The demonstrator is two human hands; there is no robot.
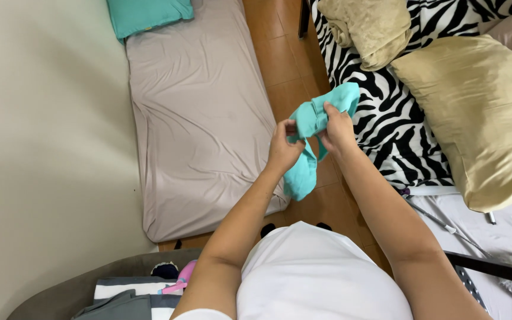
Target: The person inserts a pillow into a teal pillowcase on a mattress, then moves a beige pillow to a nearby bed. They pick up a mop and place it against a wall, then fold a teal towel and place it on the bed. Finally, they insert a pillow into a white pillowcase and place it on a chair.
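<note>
I hold a small turquoise garment (315,118) up in front of me over the brown tiled floor. My left hand (283,148) pinches its lower part, and a fold of the cloth hangs down below that hand. My right hand (337,127) grips the upper part, where the fabric bunches up above my fingers. Both hands are close together, a few centimetres apart.
A low mattress with a beige sheet (202,118) lies on the left beside the wall, with a turquoise pillow (146,13) at its far end. On the right is a bed with a zebra-striped cover (386,118) and tan pillows (481,112). A basket of clothes (125,293) sits at bottom left.
</note>
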